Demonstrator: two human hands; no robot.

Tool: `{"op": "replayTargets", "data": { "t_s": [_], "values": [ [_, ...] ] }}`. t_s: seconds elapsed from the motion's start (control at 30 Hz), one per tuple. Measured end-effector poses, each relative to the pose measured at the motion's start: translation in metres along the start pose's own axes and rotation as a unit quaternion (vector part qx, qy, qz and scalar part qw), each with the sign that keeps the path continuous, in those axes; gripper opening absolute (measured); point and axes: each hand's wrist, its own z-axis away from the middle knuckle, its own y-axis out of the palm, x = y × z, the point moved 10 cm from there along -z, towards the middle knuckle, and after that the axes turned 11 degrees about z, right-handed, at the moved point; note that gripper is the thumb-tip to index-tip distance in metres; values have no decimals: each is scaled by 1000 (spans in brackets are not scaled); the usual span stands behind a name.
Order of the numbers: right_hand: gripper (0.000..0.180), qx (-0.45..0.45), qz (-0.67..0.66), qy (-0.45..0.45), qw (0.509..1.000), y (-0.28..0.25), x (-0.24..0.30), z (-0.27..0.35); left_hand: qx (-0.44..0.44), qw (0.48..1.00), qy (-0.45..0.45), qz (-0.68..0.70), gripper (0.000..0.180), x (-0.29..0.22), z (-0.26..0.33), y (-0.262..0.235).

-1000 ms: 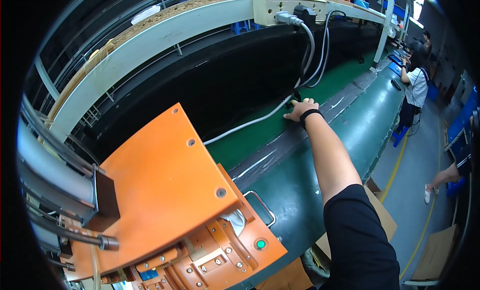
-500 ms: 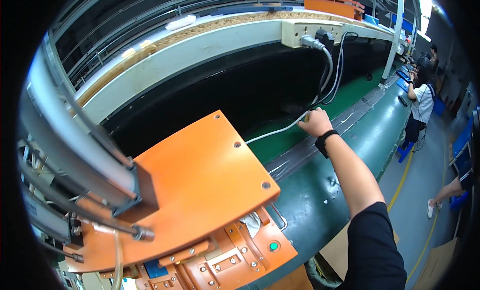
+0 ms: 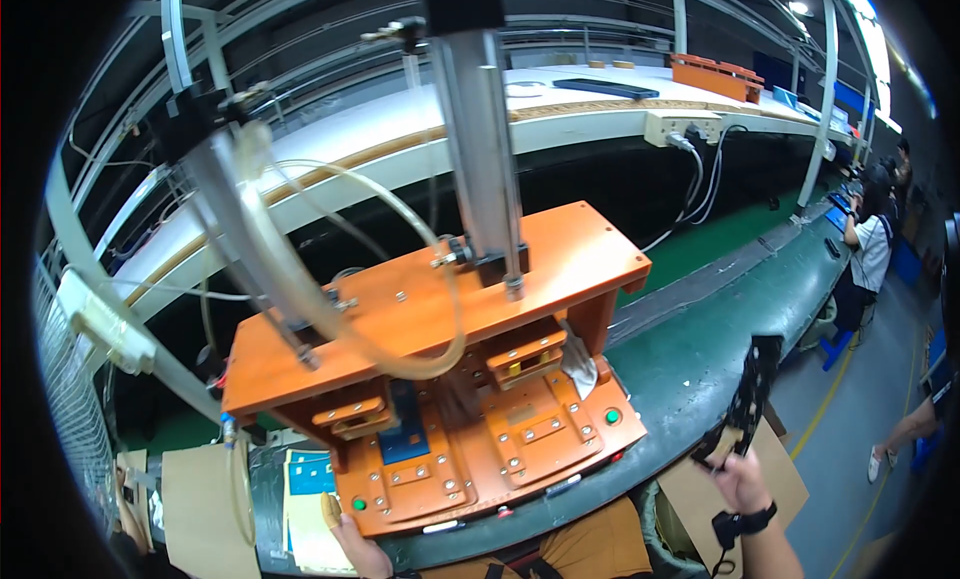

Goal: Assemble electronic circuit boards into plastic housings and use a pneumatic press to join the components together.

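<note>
The orange press [image 3: 490, 319] stands on the green bench, with two upright cylinders [image 3: 480, 159] on its top plate and a green button at each front corner of its base. My right hand [image 3: 745, 482], a black band on its wrist, grips a long black slotted strip [image 3: 755, 384] by its lower end, held up right of the press. The strip is a little blurred. My left hand [image 3: 358, 547] is at the base's front left corner, a tan cover on an outstretched finger; its other fingers are mostly hidden. A blue plate [image 3: 405, 424] lies in the press's left half.
A white cloth [image 3: 578, 367] hangs at the press's right side. Cardboard [image 3: 210, 509] and a blue sheet [image 3: 310, 474] lie to the left, near another person's arm [image 3: 128, 514]. Behind are a power strip [image 3: 683, 129] and a white shelf. A person [image 3: 870, 244] sits far right.
My right hand has come back from beside the white cable behind the press and now holds the black strip. The view has shifted, bringing in the whole press and my left hand.
</note>
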Motion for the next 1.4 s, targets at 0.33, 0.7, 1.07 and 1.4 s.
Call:
{"op": "replayTargets", "data": {
  "t_s": [0.33,0.7,1.07,1.4],
  "values": [
    [87,575,-121,138,797,225,-57,109,308,874,264,-266,69,-81,109,64],
    [99,582,-240,288,722,341,-118,115,530,740,233,-343,75,-75,110,129],
    [59,589,-74,229,771,308,-155,121,485,735,203,-428,78,-95,-6,140],
    [56,528,3,207,824,264,-156,102,546,645,212,-490,69,-90,-12,159]
  ]
}}
